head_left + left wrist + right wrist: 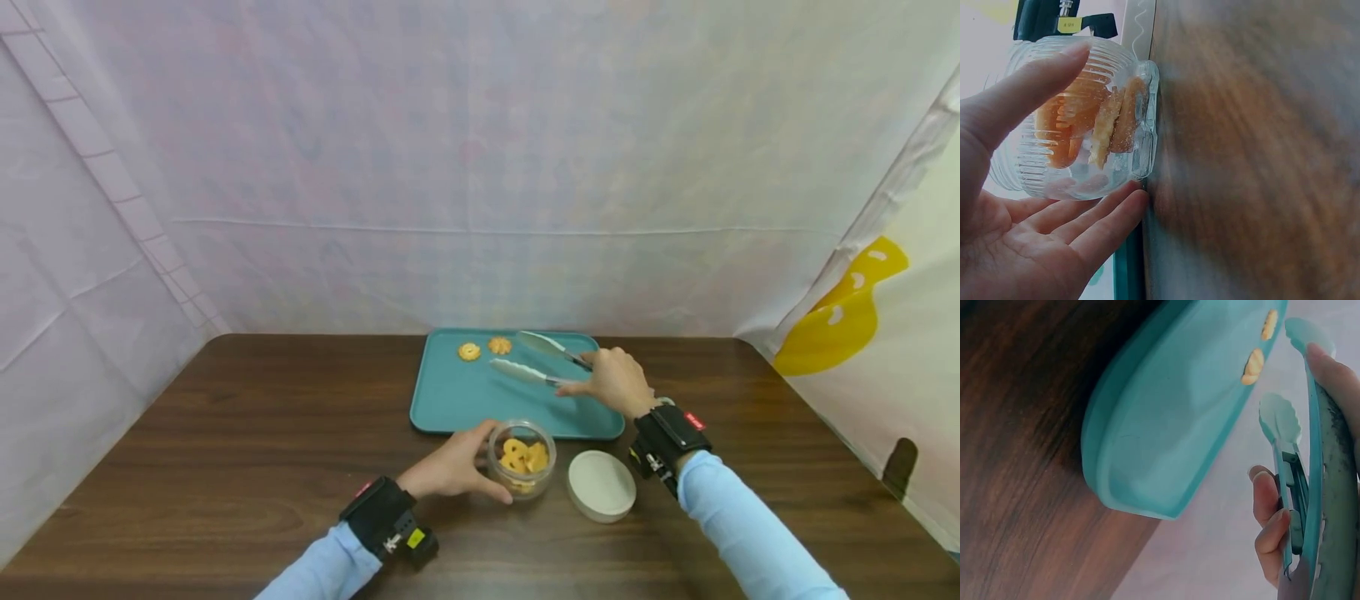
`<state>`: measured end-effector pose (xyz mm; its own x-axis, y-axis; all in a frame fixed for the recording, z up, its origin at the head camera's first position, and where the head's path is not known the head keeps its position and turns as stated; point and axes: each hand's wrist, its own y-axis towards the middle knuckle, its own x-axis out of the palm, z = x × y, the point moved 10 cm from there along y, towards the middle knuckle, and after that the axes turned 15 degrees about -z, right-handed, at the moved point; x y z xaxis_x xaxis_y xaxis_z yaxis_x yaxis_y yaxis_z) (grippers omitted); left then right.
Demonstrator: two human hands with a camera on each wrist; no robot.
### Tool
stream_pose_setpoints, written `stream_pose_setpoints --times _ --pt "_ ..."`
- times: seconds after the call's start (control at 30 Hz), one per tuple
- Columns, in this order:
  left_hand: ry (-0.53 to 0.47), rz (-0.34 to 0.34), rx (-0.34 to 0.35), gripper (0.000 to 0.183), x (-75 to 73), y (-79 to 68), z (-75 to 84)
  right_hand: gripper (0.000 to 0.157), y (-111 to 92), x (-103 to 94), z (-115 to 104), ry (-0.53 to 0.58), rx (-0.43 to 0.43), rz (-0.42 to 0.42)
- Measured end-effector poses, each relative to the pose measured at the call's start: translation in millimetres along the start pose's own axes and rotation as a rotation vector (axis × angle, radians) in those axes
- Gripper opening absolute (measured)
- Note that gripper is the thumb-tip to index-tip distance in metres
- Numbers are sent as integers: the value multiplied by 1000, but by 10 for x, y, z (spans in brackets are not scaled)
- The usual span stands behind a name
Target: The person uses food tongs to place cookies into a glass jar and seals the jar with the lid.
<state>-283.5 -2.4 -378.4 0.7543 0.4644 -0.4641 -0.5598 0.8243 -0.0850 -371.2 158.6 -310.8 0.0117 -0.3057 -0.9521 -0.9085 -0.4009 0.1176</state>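
Note:
My left hand [453, 462] holds a clear round jar [551, 468] between thumb and fingers. The jar stands upright on the table with its top uncovered. Inside it, yellow ring-shaped snacks and crackers [1107, 125] show through the ribbed wall in the left wrist view. Above the tray's right side, my right hand [618, 382] grips a pair of tongs [1315, 500]. Their pale scalloped tips [1280, 419] are spread apart with nothing between them, pointing left. Two round, flower-edged crackers [468, 352] lie on the teal tray [457, 400] near its back edge.
A white round lid [602, 486] lies on the table just right of the jar. The brown wooden table [247, 450] extends to both sides. A pale cloth [465, 167] hangs behind the tray, and a side cloth with a yellow shape [832, 329] hangs at right.

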Motion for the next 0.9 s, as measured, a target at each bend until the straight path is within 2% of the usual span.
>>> stream_pose_setpoints --times 0.27,0.53,0.9 --pt "-28 -14 -1 74 3 6 -8 64 91 69 62 25 36 -29" --pt "-22 -14 2 74 3 4 -2 41 191 149 69 4 84 -65" --pt "-16 -16 -2 73 4 7 -11 62 271 157 -37 -11 100 -30"
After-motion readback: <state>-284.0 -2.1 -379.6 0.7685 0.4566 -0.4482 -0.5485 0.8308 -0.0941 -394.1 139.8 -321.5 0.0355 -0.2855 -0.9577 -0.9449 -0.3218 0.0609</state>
